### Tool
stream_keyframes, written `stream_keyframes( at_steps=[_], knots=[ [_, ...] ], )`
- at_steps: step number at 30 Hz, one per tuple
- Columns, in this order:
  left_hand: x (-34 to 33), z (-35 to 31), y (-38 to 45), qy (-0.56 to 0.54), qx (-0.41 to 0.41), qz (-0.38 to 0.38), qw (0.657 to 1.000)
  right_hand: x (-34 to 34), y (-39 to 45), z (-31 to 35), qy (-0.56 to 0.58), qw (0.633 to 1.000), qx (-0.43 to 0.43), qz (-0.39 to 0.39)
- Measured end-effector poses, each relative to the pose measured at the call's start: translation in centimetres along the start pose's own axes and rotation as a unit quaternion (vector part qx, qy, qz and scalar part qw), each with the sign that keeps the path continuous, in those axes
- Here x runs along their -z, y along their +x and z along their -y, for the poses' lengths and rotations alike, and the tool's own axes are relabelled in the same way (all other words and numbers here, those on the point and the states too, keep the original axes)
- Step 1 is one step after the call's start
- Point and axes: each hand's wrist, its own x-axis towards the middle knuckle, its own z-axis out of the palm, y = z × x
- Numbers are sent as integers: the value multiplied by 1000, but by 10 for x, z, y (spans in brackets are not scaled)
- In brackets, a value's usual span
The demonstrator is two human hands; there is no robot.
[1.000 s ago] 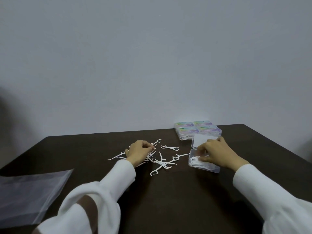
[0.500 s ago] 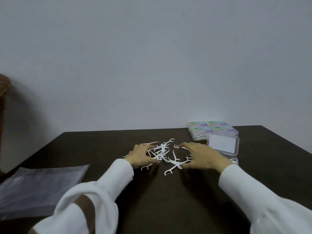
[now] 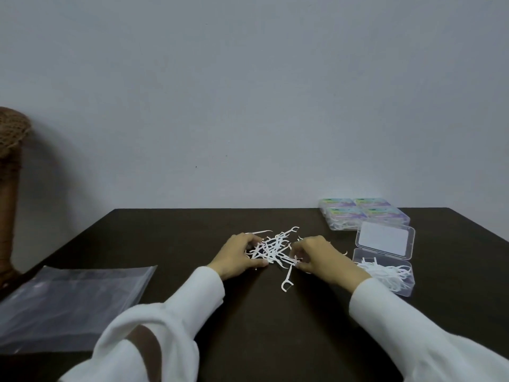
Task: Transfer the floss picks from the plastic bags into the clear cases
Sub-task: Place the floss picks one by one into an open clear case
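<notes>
A: Hands? Both curled in on the floss picks (image 3: pixel 271 248) mid-tabletop (image 3: pixel 275 326), left hand (image 3: pixel 238 257) and right hand (image 3: pixel 319 256) each with a narrow grip pinching picks.

B: Open case (image 3: pixel 385 267) right, plastic bag (image 3: pixel 68 301) near-left edge.

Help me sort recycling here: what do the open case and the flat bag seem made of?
Open case: looks like rigid clear plastic, glossy, since the picks show through its walls. Flat bag: seemingly thin soft plastic film, translucent and creased, with shiny streaks. Exact plastics cannot be told.
</notes>
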Motion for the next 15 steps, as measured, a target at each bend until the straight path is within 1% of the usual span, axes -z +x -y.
stream_keyframes(
  at_steps=[3,5,7,8,10,12,15],
  knots=[
    [1,0,-1,-51,-3,-11,999,-1,0,5,3,1000,-16,0],
    [4,0,-2,-61,-2,-9,998,-1,1,5,-1,999,-40,11],
    [7,-2,-3,-54,-3,-1,999,-2,3,6,24,997,-68,28],
    [8,-4,-4,-41,-7,0,999,-1,4,7,40,996,-79,29],
    [11,-8,-5,22,-28,-3,999,1,6,8,60,993,-93,29],
    [12,-14,-7,102,-51,-7,993,2,5,10,71,992,-100,32],
    [11,-24,-8,183,-67,2,981,1,4,10,70,992,-100,20]
  ],
)
